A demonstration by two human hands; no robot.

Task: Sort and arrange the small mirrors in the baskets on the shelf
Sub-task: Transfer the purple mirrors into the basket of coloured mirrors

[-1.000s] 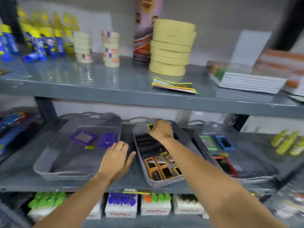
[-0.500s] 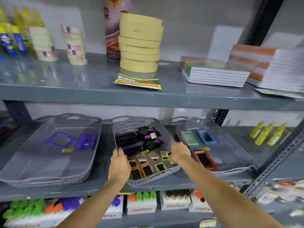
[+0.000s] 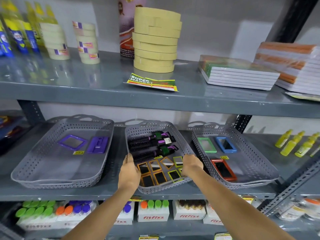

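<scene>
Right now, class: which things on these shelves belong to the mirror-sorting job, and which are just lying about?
Job:
left basket
middle basket
right basket
purple mirror
green mirror
blue mirror
red mirror
small mirrors
left hand
right hand

Lying about:
hairbrushes
tape rolls
notebooks
flyer

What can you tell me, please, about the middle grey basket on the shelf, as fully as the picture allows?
The middle basket is grey perforated plastic, shallow, rectangular with rounded corners and a cut-out handle at the far end. It sits on the grey shelf between two similar baskets, turned slightly askew. Round hairbrushes lie across its back half; small orange- and yellow-framed mirrors fill the front. The left hand grips its left rim, the right hand its right rim.
</scene>
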